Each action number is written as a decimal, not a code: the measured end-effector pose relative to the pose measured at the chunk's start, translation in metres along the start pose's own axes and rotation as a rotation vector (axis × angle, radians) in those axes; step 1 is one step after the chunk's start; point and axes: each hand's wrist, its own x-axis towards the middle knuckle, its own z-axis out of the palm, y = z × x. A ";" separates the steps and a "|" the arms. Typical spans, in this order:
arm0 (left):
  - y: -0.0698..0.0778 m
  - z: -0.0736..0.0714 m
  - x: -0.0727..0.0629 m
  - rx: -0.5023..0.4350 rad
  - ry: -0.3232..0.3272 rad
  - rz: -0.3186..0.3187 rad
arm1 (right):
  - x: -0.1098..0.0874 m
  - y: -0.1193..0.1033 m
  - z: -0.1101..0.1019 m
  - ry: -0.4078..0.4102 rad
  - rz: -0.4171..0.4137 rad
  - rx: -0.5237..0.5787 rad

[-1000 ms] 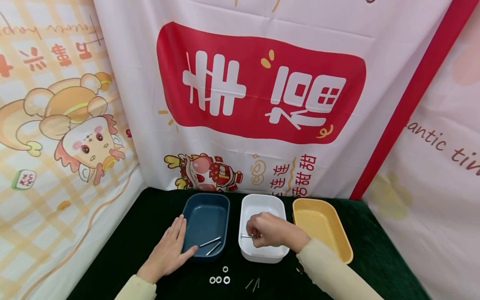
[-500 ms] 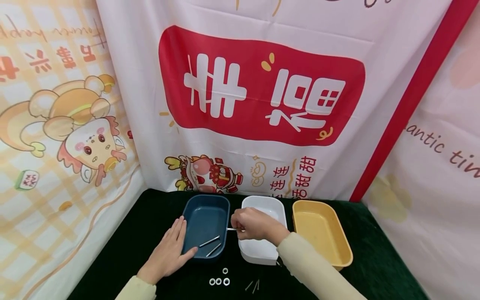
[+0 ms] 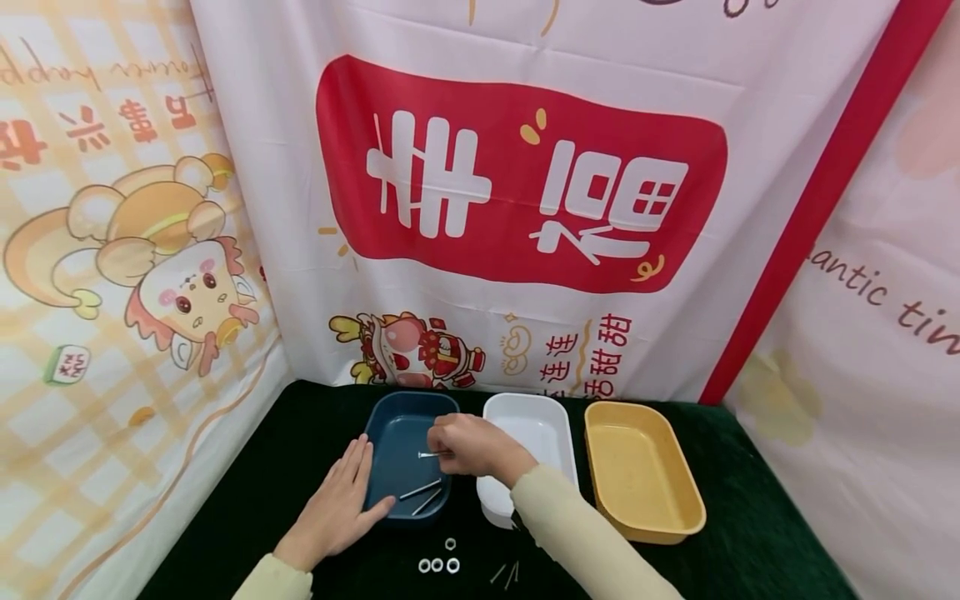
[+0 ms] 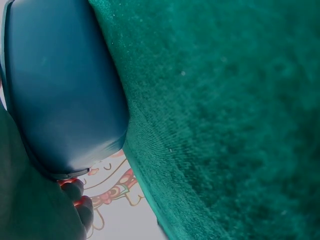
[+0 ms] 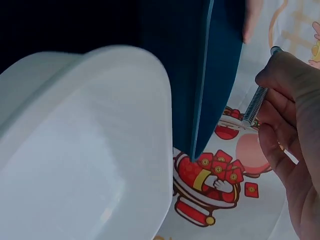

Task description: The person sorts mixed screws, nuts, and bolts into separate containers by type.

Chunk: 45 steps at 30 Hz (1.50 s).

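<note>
My right hand [image 3: 472, 448] pinches a metal bolt [image 3: 431, 454] over the right side of the blue tray [image 3: 375, 417]. In the right wrist view the bolt's threaded shank [image 5: 256, 104] sticks out between thumb and fingers. My left hand [image 3: 333, 504] lies with straight fingers along the tray's left edge, its thumb at the near left corner. Inside the blue tray lie two more bolts [image 3: 420, 489], near its front. The left wrist view shows the tray's outer wall [image 4: 65, 85] beside the hand.
A white tray [image 3: 528, 404], partly behind my right forearm, and a yellow tray [image 3: 645, 467] stand to the right. On the dark green cloth [image 3: 360, 575] in front lie several metal rings [image 3: 437, 565] and a few thin screws [image 3: 512, 575]. Printed cloth hangs behind.
My right hand has carried the bolt leftward from over the white tray to over the blue tray. My left hand stays at the blue tray's edge.
</note>
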 end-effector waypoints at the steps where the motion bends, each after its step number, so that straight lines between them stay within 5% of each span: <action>1: 0.000 0.000 0.000 0.000 0.000 0.000 | 0.003 -0.001 0.002 0.000 -0.001 -0.006; 9: -0.001 0.000 0.001 -0.002 -0.016 -0.005 | 0.026 -0.003 0.028 0.000 0.007 -0.037; 17: 0.002 -0.001 -0.001 -0.002 0.000 0.004 | 0.024 -0.002 0.031 0.056 0.110 -0.069; 30: 0.002 0.000 0.000 0.011 0.001 0.005 | -0.010 0.009 0.005 0.031 0.204 0.006; 45: 0.002 0.003 0.000 0.013 0.021 0.001 | -0.078 0.008 0.002 -0.001 0.371 0.065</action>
